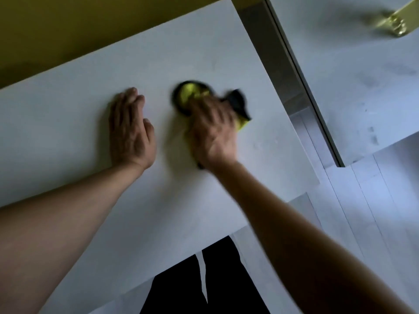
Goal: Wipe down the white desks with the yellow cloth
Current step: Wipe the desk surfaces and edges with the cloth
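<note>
White desk (pixel 68 137) fills most of the view, with an olive-yellow wall (pixel 68 30) beyond its far edge and a second white desk (pixel 362 91) to the right across a narrow gap. On the nearer desk the left hand (pixel 130 130) lies flat, fingers straight. Just right of it, the right hand (pixel 213 132) presses the yellow cloth (pixel 192 94) onto the surface, fingers curled over it; blur hides the exact grip. Black trousers (pixel 204 282) show at the near edge.
</note>
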The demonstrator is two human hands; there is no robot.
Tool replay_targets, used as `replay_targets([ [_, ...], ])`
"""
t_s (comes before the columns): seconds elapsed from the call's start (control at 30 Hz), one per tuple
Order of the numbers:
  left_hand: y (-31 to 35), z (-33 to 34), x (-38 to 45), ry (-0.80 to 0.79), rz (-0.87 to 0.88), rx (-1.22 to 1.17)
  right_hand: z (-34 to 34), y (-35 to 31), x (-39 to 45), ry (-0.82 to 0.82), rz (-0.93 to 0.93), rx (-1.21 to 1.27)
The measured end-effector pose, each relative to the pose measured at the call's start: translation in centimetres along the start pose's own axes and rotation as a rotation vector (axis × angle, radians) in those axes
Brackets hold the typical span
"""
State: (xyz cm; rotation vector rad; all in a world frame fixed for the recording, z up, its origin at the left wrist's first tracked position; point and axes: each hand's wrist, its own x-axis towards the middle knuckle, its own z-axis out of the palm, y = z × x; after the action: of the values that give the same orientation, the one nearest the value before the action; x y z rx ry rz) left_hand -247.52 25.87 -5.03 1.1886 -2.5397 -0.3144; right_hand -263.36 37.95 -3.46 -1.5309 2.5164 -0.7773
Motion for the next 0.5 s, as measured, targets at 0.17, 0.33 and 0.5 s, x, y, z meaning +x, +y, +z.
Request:
replay_targets([
  [0.17,-0.4,0.2,0.2,0.000,0.011,-0.033,2.1,-5.7,-4.6,-0.108,-0.172,0.035],
  [0.33,-0.5,0.3,0.0,0.011,0.021,0.003,-2.3,2.0,-3.7,-0.022,0.078,-0.009],
  [0.5,-0.4,0.4,-0.1,-0.001,0.018,0.030,-7.3,10.8,-3.8,0.009,0.431,-0.143],
])
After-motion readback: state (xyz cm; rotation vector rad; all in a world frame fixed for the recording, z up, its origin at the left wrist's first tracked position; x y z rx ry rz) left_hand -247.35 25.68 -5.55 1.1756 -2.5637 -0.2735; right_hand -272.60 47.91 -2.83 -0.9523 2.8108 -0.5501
